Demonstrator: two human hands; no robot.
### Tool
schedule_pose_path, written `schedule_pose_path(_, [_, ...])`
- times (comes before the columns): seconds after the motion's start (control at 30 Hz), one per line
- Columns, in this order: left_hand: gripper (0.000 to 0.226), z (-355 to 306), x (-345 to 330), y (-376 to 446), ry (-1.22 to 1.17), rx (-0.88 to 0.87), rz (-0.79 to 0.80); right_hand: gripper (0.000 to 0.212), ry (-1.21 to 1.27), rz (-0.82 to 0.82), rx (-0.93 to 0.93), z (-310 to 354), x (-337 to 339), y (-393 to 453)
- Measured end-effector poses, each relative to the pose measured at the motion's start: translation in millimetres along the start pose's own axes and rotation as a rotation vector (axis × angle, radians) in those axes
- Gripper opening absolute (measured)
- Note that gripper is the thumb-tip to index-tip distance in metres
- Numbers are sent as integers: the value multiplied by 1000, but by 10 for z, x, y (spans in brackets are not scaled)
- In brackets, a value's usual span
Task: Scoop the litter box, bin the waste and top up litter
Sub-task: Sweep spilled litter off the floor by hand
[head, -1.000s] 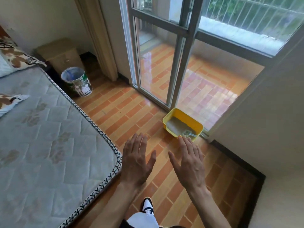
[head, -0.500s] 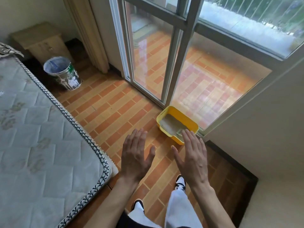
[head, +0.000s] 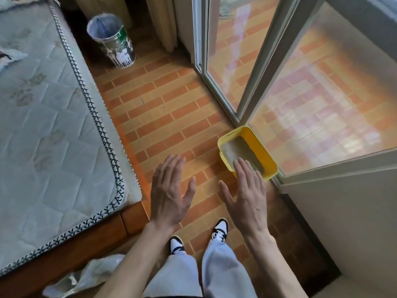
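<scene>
Tiled floor (head: 163,117) by the glass door, litter box (head: 266,157) tucked in the corner.
Left hand (head: 169,194) and right hand (head: 247,198), grip open and empty, hover ready to reach.

Both hands flat, palms down, holding nothing: left hand (head: 169,194) at frame centre, right hand (head: 247,196) just right of it, fingertips overlapping the near end of the yellow litter box (head: 266,155). Box sits on the tiled floor (head: 163,108) against the sliding glass door frame (head: 264,61). Paint-splattered bin (head: 111,39) upper left, mattress (head: 47,117) left edge, crumpled plastic bag (head: 90,274) bottom left.
</scene>
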State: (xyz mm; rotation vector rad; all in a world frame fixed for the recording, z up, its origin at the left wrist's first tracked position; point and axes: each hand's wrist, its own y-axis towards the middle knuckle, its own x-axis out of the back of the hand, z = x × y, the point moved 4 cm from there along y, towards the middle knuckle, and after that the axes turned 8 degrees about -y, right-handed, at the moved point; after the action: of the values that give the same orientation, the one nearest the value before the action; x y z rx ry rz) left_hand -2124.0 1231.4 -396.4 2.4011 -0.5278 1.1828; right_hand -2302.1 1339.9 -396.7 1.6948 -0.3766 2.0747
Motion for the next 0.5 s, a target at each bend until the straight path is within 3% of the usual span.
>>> schedule_pose_path(0.27, [57, 456, -930, 259, -21, 74, -26, 71, 36, 33, 3, -482, -801, 514])
schedule_pose_path(0.5, [56, 1362, -2377, 207, -54, 84, -35, 70, 60, 40, 55, -846, -2333, 570])
